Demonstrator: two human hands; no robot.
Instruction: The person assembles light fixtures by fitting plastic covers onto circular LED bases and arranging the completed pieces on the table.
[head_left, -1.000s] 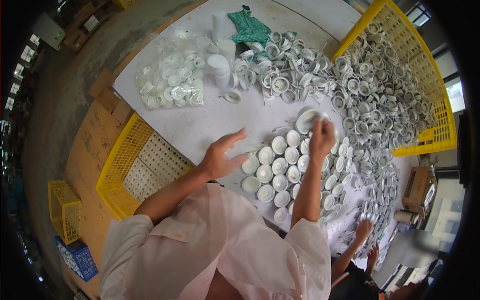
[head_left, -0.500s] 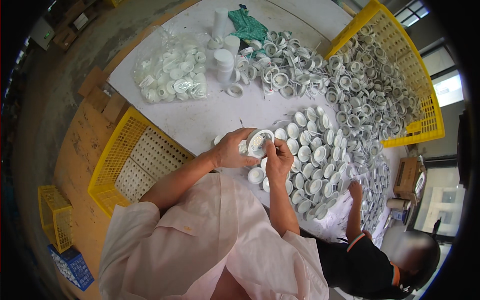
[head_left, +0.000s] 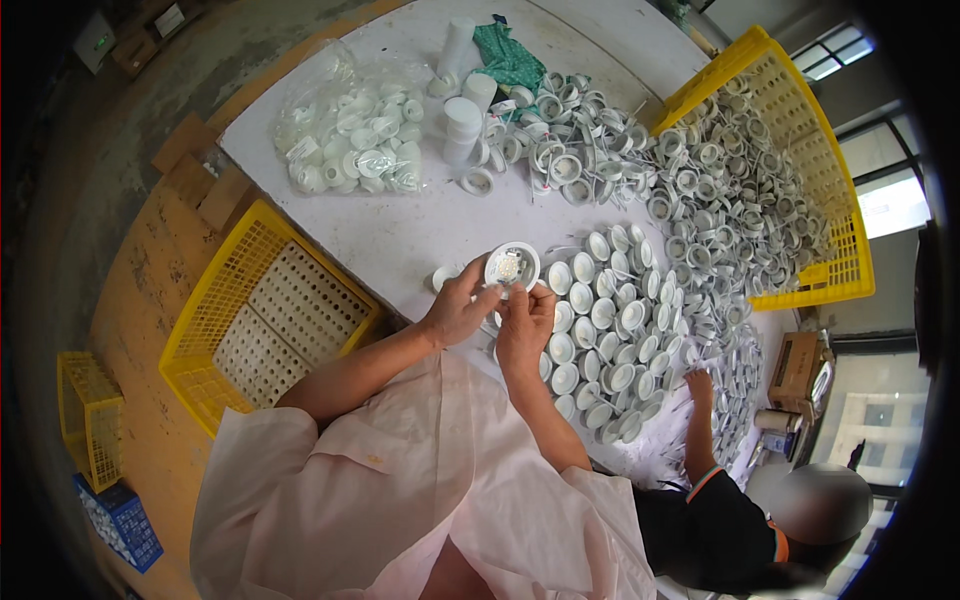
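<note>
A round white downlight housing [head_left: 512, 265] faces up between my hands, with a pale board of small yellowish dots visible inside its ring. My left hand [head_left: 458, 308] grips its left and lower edge. At the lower rim, my right hand [head_left: 525, 325] has its fingers and thumb pinched together on the housing. Whether those fingertips also hold a small part is too fine to see. Right of my hands, many finished-looking white downlights [head_left: 605, 320] lie close together on the white table [head_left: 400, 240]. A few more white round pieces sit partly hidden behind my left hand.
A clear bag of white diffuser cups [head_left: 355, 140] lies at the far left, beside stacked white discs [head_left: 461, 125]. Ring housings spill from a tipped yellow crate [head_left: 850, 220]. Another yellow crate [head_left: 270, 310] stands at left. A co-worker's hand [head_left: 698, 385] reaches in at right.
The housing has turned to face up more squarely and moved slightly away from me. My right hand has shifted left and down to its lower rim. The co-worker's arm moved slightly.
</note>
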